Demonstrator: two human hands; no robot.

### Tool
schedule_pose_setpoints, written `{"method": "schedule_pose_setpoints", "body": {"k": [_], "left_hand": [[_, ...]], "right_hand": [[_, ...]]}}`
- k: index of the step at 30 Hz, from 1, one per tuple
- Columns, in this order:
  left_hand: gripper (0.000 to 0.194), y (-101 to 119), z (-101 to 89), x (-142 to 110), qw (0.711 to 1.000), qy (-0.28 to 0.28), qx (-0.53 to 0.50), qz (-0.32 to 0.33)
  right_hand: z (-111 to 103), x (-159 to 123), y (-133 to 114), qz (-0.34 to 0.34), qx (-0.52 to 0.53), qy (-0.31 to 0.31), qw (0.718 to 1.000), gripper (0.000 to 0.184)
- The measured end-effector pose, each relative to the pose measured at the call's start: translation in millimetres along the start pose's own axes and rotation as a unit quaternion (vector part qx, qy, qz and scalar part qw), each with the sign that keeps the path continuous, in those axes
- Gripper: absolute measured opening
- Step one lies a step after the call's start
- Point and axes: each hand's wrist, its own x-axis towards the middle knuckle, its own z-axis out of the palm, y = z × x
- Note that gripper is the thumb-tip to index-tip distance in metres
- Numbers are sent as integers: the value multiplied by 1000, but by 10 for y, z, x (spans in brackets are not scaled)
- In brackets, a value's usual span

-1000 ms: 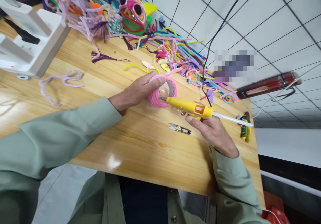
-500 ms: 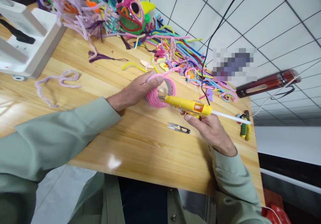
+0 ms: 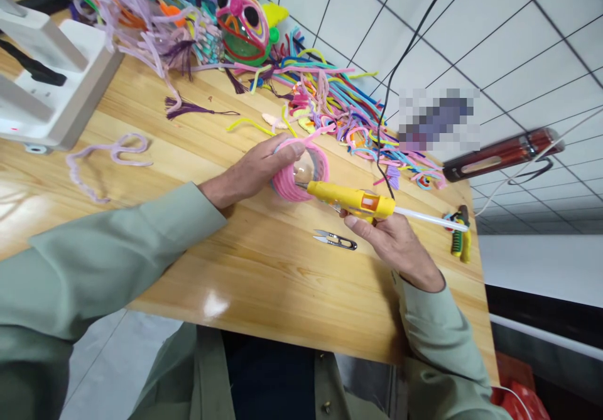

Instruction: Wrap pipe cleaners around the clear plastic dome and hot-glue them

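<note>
My left hand (image 3: 257, 172) is closed around a round, hollow piece wrapped in pink pipe cleaner (image 3: 294, 189), its thumb on the near rim. A loose pink end sticks out toward the upper right, and the inside looks clear and shiny. My right hand (image 3: 393, 241) grips a yellow hot glue gun (image 3: 351, 198) with a white glue stick (image 3: 431, 218) poking from its back. The gun's metal nozzle is at the pink coil's lower rim; whether it touches cannot be made out. Below the gun lie small thread snips (image 3: 335, 240).
A heap of coloured pipe cleaners (image 3: 330, 93) runs along the wall, with a pink-and-green animal figure (image 3: 245, 27) in it. A white power strip (image 3: 61, 87) stands at left. At right are a dark red flask (image 3: 504, 154) and pliers (image 3: 461, 241). A black cord (image 3: 389, 93) hangs behind the gun.
The glue gun has shifted very slightly left along the pink coil's rim. Both hands keep their hold.
</note>
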Motion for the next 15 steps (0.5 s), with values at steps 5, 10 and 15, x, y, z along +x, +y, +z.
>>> {"method": "schedule_pose_setpoints", "body": {"k": [5, 10, 15], "left_hand": [[54, -37, 8, 18, 1000, -3, -21, 10], [59, -17, -8, 13, 999, -5, -37, 9], [70, 6, 0, 20, 999, 2, -45, 2]], "right_hand": [[-1, 6, -1, 6, 8, 3, 1000, 34], [-15, 29, -70, -6, 4, 0, 1000, 32], [-25, 52, -131, -20, 10, -6, 1000, 30]]}}
